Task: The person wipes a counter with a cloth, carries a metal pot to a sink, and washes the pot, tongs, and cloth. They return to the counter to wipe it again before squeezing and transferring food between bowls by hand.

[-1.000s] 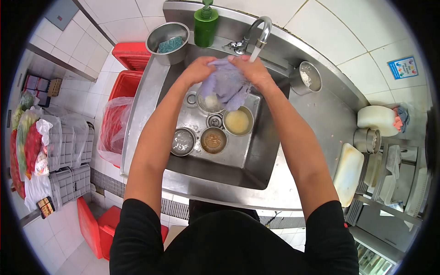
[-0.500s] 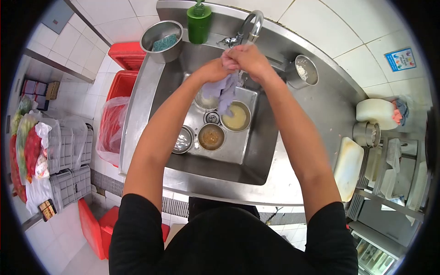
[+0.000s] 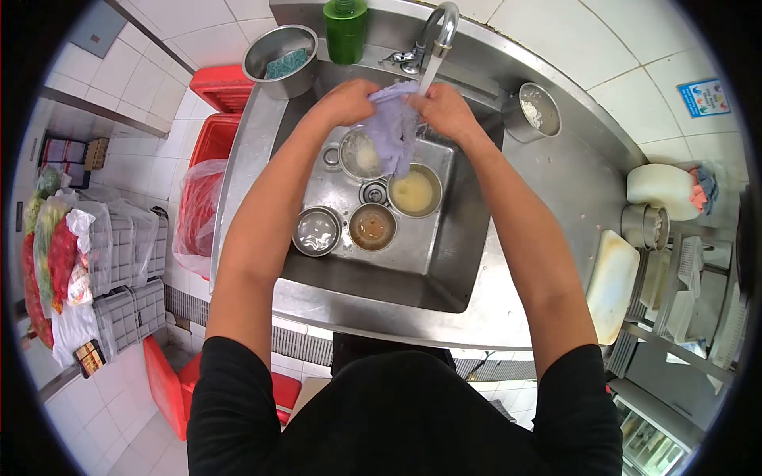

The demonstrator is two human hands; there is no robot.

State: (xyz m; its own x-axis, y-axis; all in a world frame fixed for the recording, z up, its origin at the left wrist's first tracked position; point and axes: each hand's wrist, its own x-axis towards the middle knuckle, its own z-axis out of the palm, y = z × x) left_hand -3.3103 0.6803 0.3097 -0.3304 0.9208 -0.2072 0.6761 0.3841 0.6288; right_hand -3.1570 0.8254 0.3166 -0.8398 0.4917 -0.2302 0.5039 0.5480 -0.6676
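Observation:
A lavender cloth (image 3: 390, 131) hangs spread between my hands over the steel sink (image 3: 317, 278). My left hand (image 3: 350, 101) is closed on its upper left edge, and my right hand (image 3: 446, 109) pinches its upper right corner. Water runs from the curved faucet (image 3: 446, 24) close beside my right hand. Below the cloth lie several round metal bowls: one with pale yellow liquid (image 3: 413, 193), one with brownish liquid (image 3: 372, 227), one with clear liquid (image 3: 317, 232), and one with whitish contents (image 3: 362, 152) partly behind the cloth.
A metal pot with a teal scourer (image 3: 278, 47) and a green bottle (image 3: 344, 36) stand at the back left. To the right are a metal pot with white residue (image 3: 528, 115) and a cutting board (image 3: 611, 282). A red bin (image 3: 208, 186) stands left of the sink.
My hands have moved apart, and the cloth bunched between them is now stretched out. Water now visibly runs from the faucet. The view has shifted slightly.

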